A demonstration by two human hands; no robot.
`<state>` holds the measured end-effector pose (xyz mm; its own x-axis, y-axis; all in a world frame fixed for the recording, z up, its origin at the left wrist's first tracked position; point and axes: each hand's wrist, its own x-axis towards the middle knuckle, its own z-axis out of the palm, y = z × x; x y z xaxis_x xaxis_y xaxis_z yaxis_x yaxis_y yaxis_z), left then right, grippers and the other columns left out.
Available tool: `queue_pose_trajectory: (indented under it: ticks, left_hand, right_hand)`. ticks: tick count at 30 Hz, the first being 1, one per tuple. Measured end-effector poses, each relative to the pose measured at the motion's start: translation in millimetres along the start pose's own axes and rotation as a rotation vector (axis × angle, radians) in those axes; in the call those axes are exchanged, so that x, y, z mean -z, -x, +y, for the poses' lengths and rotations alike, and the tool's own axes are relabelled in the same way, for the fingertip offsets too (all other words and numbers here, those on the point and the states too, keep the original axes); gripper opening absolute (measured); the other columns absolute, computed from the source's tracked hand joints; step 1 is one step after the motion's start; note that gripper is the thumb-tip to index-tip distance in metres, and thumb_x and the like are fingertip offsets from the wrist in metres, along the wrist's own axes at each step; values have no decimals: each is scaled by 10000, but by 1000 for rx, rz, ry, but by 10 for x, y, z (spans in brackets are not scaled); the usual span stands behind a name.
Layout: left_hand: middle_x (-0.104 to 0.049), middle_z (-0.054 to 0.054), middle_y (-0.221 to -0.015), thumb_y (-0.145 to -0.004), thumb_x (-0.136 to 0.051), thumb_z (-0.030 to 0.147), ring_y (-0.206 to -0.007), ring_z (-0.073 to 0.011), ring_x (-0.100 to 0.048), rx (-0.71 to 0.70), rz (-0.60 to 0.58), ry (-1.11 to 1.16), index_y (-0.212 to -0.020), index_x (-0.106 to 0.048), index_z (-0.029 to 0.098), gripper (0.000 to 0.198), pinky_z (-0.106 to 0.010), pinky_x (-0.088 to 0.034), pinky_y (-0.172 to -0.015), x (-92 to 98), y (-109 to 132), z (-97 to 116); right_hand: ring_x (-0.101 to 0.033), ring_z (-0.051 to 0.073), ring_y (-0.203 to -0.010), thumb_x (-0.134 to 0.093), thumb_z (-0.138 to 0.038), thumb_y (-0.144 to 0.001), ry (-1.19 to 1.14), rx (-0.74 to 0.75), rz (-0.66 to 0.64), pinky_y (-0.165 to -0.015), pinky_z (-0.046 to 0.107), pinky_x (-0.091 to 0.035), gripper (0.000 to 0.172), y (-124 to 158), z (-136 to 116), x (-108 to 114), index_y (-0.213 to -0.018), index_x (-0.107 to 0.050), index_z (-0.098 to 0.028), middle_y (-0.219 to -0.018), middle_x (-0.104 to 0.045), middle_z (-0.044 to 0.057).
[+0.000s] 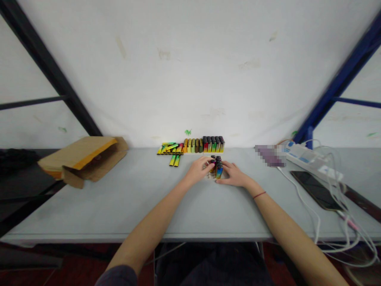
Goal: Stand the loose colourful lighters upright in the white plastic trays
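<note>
A small group of upright lighters (219, 171) with black tops stands on the table in front of me, a blue-and-yellow one at its near end. My left hand (198, 171) pinches a dark-topped lighter (212, 164) at the group's left side. Around the right side of the group curves my right hand (235, 174), its thumb at the near end and its fingers at the far side. Behind them stand a block of black-topped coloured lighters (213, 144) and rows of yellow-to-brown lighters (193, 145). Several shiny yellow-green pieces (175, 160), apparently lighters, lie flat further left.
An open cardboard box (86, 155) lies on the left of the grey table (143, 198). A power strip (312, 161), a dark phone (317, 190), a purplish blurred-out object (269, 155) and white cables (297, 192) occupy the right. A white wall (190, 79) rises behind.
</note>
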<state>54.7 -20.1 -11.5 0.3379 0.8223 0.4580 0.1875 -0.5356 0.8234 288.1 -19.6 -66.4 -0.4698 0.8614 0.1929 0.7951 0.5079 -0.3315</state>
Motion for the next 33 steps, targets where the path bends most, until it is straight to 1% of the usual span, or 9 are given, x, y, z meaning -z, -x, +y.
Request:
queue_pose_trajectory:
  ticks: [6, 11, 14, 17, 20, 23, 26, 29, 33]
  left_hand:
    - [-735, -61, -967, -790, -747, 272, -837, -204, -642, -11, 14, 3, -920, -758, 235, 136, -317, -505, -896, -8, 31, -20]
    - [-732, -43, -937, -770, -770, 284, -798, -206, -631, 0, -5, -55, -1019, -744, 265, 251, -318, -491, -908, 8, 29, -9]
    - [-719, -63, -896, -830, -710, 341, -874, -238, -626, 25, 124, -141, -923, -737, 260, 126, -329, -470, -955, 140, -16, -68]
    - [-711, -121, -914, -882, -611, 331, -1019, -306, -609, 100, 320, -379, -777, -689, 224, 169, -399, -446, -1005, 384, -58, -230]
    - [-708, -179, -1001, -874, -592, 318, -1153, -401, -568, 189, 377, -672, -845, -717, 202, 173, -508, -452, -978, 622, -57, -386]
    - [-695, -217, -1172, -894, -547, 319, -1210, -437, -545, 385, 257, -958, -1030, -756, 190, 281, -549, -469, -945, 733, -35, -395]
    - [-660, -202, -1329, -938, -490, 319, -1266, -400, -538, 546, 72, -1151, -1156, -745, 197, 357, -509, -477, -971, 726, -35, -277]
    - [-712, -184, -1250, -967, -471, 356, -1246, -369, -575, 590, -14, -1183, -1155, -747, 192, 373, -473, -469, -994, 685, -53, -165]
    - [-747, -181, -1158, -932, -546, 388, -1220, -382, -604, 580, -37, -1150, -1117, -759, 201, 338, -485, -457, -994, 650, -60, -153]
  right_hand:
    - [-437, 393, -1445, -670, -736, -811, -4, 16, -4, -1189, 619, -306, 837, 0, 9, 6, -1471, -543, -238, -1575, -466, 180]
    - [-429, 393, -1452, -659, -752, -809, 5, 2, -19, -1200, 610, -298, 879, -1, -16, 30, -1473, -539, -189, -1578, -452, 208]
    - [-420, 394, -1459, -652, -765, -807, 13, -7, -28, -1208, 619, -280, 900, -1, -27, 37, -1489, -525, -193, -1591, -437, 207]
    - [-417, 399, -1461, -654, -769, -804, 17, -18, -32, -1208, 634, -270, 907, -1, -23, 32, -1503, -513, -209, -1595, -436, 203]
    - [-422, 400, -1458, -661, -772, -796, 16, -21, -16, -1208, 630, -273, 898, -1, -10, 15, -1499, -520, -230, -1592, -445, 190]
    - [-425, 396, -1456, -658, -782, -791, 13, -14, -7, -1212, 614, -281, 898, -3, 0, 1, -1485, -538, -225, -1585, -452, 186]
    - [-422, 401, -1455, -647, -787, -796, 10, -5, -11, -1210, 614, -283, 904, -2, 2, 2, -1478, -547, -202, -1582, -451, 199]
    - [-417, 396, -1459, -632, -787, -809, 12, 1, -19, -1212, 612, -280, 897, -1, 0, 10, -1476, -548, -194, -1582, -448, 204]
    - [-418, 387, -1461, -634, -783, -809, 15, -1, -18, -1211, 598, -288, 882, -2, -1, 16, -1471, -553, -207, -1584, -448, 195]
